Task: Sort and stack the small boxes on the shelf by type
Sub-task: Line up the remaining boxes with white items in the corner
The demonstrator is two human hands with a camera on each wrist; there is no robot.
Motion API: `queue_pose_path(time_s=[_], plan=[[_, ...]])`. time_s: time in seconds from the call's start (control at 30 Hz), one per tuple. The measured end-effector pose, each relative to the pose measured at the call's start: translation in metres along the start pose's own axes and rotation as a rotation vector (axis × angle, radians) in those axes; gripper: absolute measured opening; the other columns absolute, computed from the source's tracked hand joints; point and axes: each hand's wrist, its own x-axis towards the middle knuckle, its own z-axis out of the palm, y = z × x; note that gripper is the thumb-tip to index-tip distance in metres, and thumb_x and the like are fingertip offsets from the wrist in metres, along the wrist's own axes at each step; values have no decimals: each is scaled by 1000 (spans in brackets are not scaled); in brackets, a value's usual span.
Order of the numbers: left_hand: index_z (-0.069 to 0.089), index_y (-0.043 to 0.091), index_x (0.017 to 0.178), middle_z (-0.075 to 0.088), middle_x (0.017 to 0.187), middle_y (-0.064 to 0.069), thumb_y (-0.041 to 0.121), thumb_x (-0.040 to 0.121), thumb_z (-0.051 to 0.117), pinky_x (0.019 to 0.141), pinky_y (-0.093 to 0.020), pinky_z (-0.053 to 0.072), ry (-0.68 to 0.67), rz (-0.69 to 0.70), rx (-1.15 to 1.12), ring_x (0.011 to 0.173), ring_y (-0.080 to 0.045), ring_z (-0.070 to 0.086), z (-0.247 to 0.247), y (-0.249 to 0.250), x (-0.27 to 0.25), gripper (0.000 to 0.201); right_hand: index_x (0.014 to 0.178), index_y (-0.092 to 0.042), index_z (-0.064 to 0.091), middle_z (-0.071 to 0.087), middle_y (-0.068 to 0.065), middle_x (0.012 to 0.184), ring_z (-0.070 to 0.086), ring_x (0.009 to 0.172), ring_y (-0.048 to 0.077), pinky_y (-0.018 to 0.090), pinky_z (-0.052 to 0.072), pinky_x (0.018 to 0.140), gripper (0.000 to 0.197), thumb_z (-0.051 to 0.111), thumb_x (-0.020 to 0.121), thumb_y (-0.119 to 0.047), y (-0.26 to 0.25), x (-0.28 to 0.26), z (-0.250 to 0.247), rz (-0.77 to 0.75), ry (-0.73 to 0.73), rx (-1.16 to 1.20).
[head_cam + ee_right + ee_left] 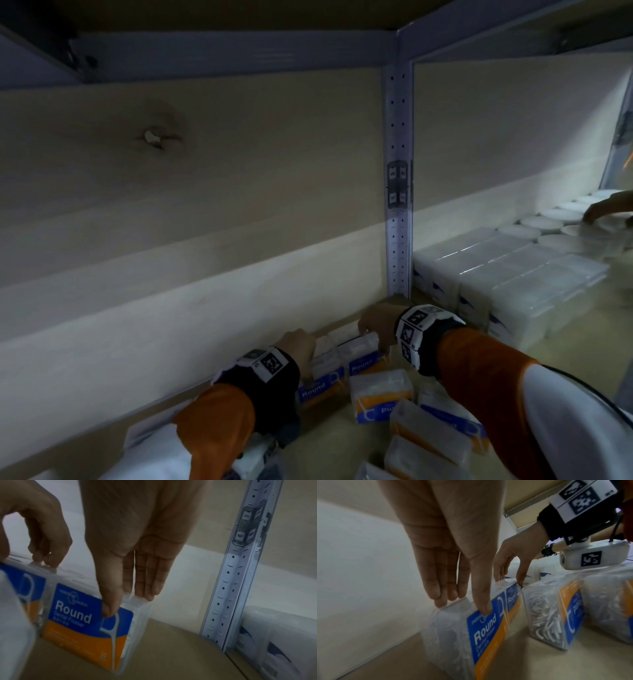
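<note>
Perforated metal upright (399, 178) at the back corner, carrying a small dark tagged plate (398, 185). Pale wooden back panel (205, 192) with a dark knot (156, 138). Beyond the upright, white round lids (548, 222) in rows, another person's fingers (606, 205) resting on them.

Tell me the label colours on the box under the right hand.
Blue above, orange below, on the clear plastic flosser box; clearest in the right wrist view.
</note>
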Motion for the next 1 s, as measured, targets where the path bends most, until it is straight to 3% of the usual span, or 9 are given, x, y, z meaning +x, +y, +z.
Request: queue_pose_path(time_s=[0.17,0.3,0.43,0.5,0.57,0.63,0.73,0.87,1.0], plan=[[60,-6,116,61,122,-20,22,88,64,92,-34,47,-14,21,48,112,-30,60,-2,-2,0,40,133,-19,48,43,6,140,44,128,25,34,37,105,55,67,82,-21,-3,-5,-3,12,-8,-10],[61,-6,116,62,108,-17,22,89,62,68,-29,44,-27,48,41,91,-19,55,0,-4,0,39,135,-15,46,41,8,142,43,129,26,34,37,105,54,65,85,-19,-4,-14,-9,2,-18,-38],[51,9,96,51,100,-14,25,90,59,72,-25,35,7,55,11,90,-16,48,2,-2,-1,19,133,-12,49,45,11,139,46,126,28,36,40,103,51,65,86,-21,-5,-28,-18,-15,-32,-72],[56,7,112,55,116,-15,25,92,56,80,-29,41,20,75,-28,106,-21,55,0,3,-3,27,132,-9,51,46,12,138,47,125,29,35,40,102,48,64,87,-22,-7,-37,-22,-27,-36,-95],[48,9,134,49,136,-11,28,93,54,97,-33,42,45,98,-37,123,-27,50,-3,9,-6,45,131,-7,52,45,13,139,46,126,28,36,39,104,45,62,89,-20,-10,-47,-25,-32,-50,-104],[43,13,139,43,143,-8,30,95,51,104,-32,38,75,150,-21,129,-26,44,-6,16,-10,49,131,-6,53,49,13,137,47,126,28,35,40,104,43,60,90,-17,-11,-58,-26,-27,-66,-94],[42,11,140,40,145,-9,26,97,48,107,-31,33,57,230,16,132,-26,40,-11,29,-12,46,130,-3,53,52,14,135,48,126,28,32,38,102,40,57,92,-14,-13,-75,-24,-1,-84,-76],[39,6,141,40,145,-14,29,98,47,107,-32,30,30,292,74,132,-28,39,-12,45,-12,50,135,-2,47,43,14,142,41,131,28,31,32,107,43,53,94,-16,-19,-97,-20,30,-111,-92],[44,7,138,45,140,-15,35,96,49,103,-31,34,-4,323,69,128,-29,43,-9,54,-8,51,134,-4,48,48,14,138,45,126,29,33,37,103,48,59,91,-21,-26,-120,-21,52,-170,-76]])
